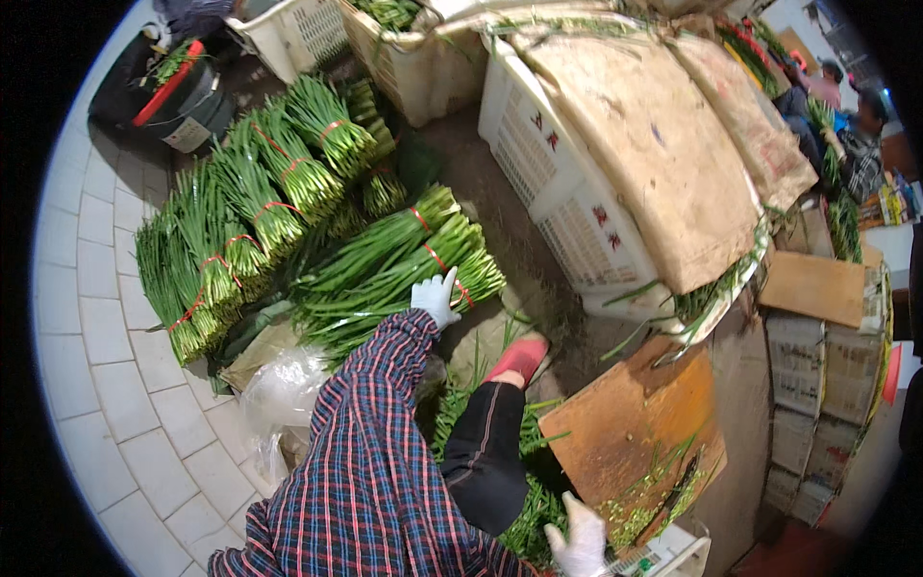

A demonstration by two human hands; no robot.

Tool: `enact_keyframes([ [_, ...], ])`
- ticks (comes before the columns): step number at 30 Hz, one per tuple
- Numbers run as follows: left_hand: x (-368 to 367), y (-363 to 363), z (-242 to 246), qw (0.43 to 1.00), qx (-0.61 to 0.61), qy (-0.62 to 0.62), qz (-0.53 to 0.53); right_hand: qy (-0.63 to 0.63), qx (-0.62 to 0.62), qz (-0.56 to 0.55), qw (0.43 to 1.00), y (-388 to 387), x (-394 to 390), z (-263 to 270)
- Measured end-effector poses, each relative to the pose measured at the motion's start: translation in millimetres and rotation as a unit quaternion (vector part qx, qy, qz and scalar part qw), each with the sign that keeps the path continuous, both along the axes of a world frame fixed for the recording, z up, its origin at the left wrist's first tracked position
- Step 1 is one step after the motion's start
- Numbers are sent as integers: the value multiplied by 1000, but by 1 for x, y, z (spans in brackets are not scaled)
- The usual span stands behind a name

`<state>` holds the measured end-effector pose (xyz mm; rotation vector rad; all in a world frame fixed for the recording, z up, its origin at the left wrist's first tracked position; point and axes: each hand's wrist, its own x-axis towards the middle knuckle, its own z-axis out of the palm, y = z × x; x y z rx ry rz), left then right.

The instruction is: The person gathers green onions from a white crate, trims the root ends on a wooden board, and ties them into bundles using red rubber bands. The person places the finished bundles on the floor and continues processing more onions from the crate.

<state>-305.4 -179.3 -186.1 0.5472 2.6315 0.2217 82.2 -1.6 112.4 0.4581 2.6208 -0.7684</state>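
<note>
My left hand (435,299), in a white glove, rests on a bundle of green leafy stalks (479,280) bound with a red tie; whether its fingers grip the bundle is unclear. Two more tied bundles (438,254) lie alongside it. Low in the view, my right hand (581,537), gloved as well, is beside a wooden board (638,425), its thumb apart from the fingers and nothing seen in it. On the board are chopped green bits and a dark-bladed tool (670,498), perhaps a knife. Loose green stalks (533,516) lie between my legs and the board.
Stacked tied bundles (267,202) stand along the white tiled wall (108,310). A white plastic crate (548,195) topped with cardboard (642,130) is ahead to the right. A black bucket (191,108) stands at the upper left, a clear plastic bag (281,389) near my left sleeve. Other people sit at the far right.
</note>
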Motion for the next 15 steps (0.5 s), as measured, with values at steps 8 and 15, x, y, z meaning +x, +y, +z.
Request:
enact_keyframes([
  [8, 39, 8, 26, 972, 98, 197, -86, -30, -38, 57, 997, -32, 32, -165],
  [15, 161, -34, -74, 953, 251, -144, -93, -96, 117, -112, 982, -6, -74, -312],
])
